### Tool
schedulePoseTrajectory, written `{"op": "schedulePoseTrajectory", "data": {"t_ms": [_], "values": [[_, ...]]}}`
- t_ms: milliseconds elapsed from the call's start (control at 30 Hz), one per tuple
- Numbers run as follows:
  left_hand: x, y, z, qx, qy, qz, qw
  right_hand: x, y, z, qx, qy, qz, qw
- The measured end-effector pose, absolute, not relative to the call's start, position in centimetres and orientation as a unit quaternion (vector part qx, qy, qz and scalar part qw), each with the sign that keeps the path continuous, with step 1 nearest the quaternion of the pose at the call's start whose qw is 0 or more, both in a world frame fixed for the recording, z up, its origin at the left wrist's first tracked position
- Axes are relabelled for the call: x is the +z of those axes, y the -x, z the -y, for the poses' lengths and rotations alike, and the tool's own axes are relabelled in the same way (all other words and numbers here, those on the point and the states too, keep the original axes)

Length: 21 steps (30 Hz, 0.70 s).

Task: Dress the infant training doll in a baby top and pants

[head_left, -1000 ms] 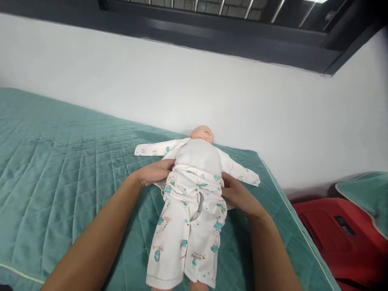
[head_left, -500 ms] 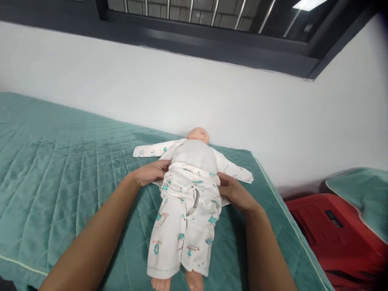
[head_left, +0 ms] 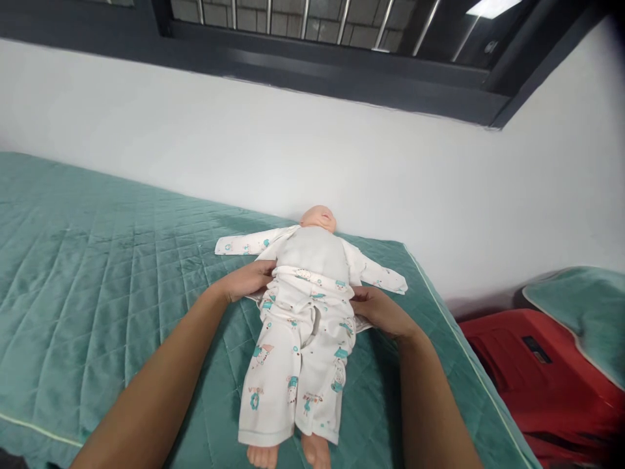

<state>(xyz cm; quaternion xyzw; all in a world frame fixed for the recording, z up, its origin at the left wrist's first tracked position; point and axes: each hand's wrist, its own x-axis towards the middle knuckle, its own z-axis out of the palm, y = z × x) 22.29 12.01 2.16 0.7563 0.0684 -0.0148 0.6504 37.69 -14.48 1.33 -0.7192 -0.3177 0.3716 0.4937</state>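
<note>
A baby doll (head_left: pixel 318 219) lies on its back, its head near the wall and its feet toward me. It wears white baby pants (head_left: pixel 273 378) with teal and orange prints, and the waistband sits across its belly. A matching baby shirt (head_left: pixel 378 273) lies spread open beneath the grey-white torso, with both sleeves stretched outward. At the waist's left side, my left hand (head_left: pixel 248 280) is closed on the pants' edge, its fingertips partly hidden. My right hand (head_left: pixel 381 309) pinches the waistband on the opposite side, thumb and fingers together. Bare doll feet stick out of the pant legs.
A green quilted cover (head_left: pixel 122 293) spreads under the doll, up to the white wall (head_left: pixel 195 137). Above is a dark window frame (head_left: pixel 322 68) with metal bars. To the right, beyond the bed edge, stands a red plastic object (head_left: pixel 532 365) with green cloth (head_left: pixel 581 312) over it.
My right hand has slipped slightly lower along the waistband, and the waistband's right side sits a little lower. My left hand stays nearly in place at the waist.
</note>
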Motion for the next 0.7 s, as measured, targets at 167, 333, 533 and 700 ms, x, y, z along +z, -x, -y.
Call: {"op": "schedulePoseTrajectory", "data": {"t_ms": [167,333,533,700], "values": [[1.3,-22.9,-12.1,-0.005,-0.730,-0.083,0.678,0.2,-38.4,13.6,0.318,0.767,0.266,0.490],[0.6,-23.5,-12.2,0.028,-0.753,-0.137,0.643,-0.6,-38.5,12.6,0.239,0.832,0.209,0.454],[0.9,-23.5,-12.2,0.044,-0.776,-0.144,0.612,-0.9,-38.6,12.4,0.148,0.864,0.269,0.400],[0.7,-23.4,-11.8,0.080,-0.749,-0.106,0.649,-0.4,-38.1,12.5,0.145,0.833,0.330,0.420]]}}
